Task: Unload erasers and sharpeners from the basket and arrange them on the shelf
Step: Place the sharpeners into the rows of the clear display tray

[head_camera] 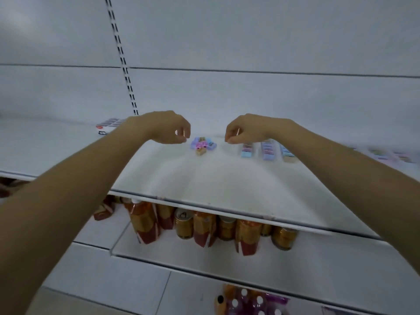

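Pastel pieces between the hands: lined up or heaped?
Heaped: the pastel pieces lie jumbled on each other, unlike the neat rows to their right.

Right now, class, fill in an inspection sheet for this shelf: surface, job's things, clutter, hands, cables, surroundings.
Surface: white shelf, bare at the front.
Job's things: loose pile of pastel pieces between the hands; neat rows to its right; basket not in view.
Clutter: white box at back left.
Hands: left hand and right hand above the shelf, fingers curled; any hold unclear.
Cables: nothing seen.
Surroundings: cans and cartons on the shelf below; bottles lower down; slotted upright on the back panel.
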The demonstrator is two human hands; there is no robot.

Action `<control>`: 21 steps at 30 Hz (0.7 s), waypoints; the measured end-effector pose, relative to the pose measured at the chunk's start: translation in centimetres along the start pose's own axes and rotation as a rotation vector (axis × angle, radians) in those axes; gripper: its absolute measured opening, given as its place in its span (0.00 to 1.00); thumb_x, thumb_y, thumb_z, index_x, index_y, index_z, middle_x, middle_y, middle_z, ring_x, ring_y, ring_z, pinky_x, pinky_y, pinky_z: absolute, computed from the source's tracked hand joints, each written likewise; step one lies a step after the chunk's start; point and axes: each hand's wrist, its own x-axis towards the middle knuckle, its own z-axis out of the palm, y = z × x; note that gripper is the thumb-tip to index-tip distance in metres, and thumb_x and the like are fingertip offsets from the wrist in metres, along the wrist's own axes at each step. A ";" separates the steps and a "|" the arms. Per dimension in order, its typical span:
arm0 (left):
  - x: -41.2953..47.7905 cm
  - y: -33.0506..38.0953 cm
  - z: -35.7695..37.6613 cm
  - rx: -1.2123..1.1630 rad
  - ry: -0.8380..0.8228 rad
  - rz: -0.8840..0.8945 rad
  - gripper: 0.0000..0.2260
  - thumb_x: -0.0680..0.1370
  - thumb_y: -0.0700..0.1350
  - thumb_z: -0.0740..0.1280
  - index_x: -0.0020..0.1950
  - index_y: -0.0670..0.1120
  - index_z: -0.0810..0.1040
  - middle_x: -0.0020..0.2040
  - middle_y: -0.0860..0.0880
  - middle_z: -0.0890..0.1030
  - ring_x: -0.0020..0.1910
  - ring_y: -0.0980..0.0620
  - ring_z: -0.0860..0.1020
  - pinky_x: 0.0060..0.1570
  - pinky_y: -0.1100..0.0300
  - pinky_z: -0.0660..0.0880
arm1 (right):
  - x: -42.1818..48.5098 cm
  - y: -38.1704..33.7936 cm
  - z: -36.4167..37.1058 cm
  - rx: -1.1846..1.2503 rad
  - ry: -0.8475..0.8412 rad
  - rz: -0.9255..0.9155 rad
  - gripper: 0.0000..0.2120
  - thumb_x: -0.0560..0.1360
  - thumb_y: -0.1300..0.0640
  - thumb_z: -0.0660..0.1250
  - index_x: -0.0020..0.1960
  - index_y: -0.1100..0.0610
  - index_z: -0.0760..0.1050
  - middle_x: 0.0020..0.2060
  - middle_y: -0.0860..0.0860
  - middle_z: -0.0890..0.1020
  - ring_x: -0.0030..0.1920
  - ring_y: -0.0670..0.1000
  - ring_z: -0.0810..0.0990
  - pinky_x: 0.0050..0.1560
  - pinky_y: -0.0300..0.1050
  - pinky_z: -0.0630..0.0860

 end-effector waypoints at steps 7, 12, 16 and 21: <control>4.5 -3.1 2.0 0.024 -0.066 0.004 0.12 0.78 0.48 0.61 0.61 0.50 0.74 0.58 0.52 0.78 0.49 0.55 0.71 0.52 0.59 0.69 | 7.0 -0.9 0.3 -0.008 0.018 -0.040 0.08 0.76 0.53 0.63 0.54 0.52 0.76 0.45 0.43 0.76 0.46 0.44 0.74 0.48 0.38 0.66; 7.6 -4.6 3.2 -0.034 -0.066 0.030 0.13 0.79 0.49 0.61 0.62 0.50 0.73 0.59 0.52 0.77 0.52 0.53 0.74 0.50 0.61 0.68 | 11.0 -0.3 0.2 -0.047 0.011 -0.019 0.10 0.76 0.52 0.63 0.56 0.51 0.75 0.47 0.43 0.74 0.48 0.45 0.73 0.49 0.39 0.67; 9.0 -5.7 4.2 -0.109 -0.038 0.060 0.12 0.78 0.49 0.62 0.61 0.50 0.74 0.58 0.51 0.78 0.47 0.56 0.72 0.49 0.61 0.68 | 12.2 -0.2 0.8 -0.065 0.001 0.020 0.10 0.76 0.52 0.62 0.57 0.51 0.75 0.47 0.44 0.74 0.48 0.46 0.73 0.51 0.40 0.69; 11.4 -5.8 5.4 -0.154 -0.050 0.124 0.12 0.78 0.48 0.62 0.61 0.48 0.74 0.59 0.50 0.78 0.48 0.55 0.73 0.51 0.60 0.70 | 12.0 0.5 1.8 -0.048 0.019 0.080 0.10 0.76 0.53 0.63 0.57 0.52 0.75 0.46 0.45 0.75 0.48 0.46 0.73 0.51 0.41 0.70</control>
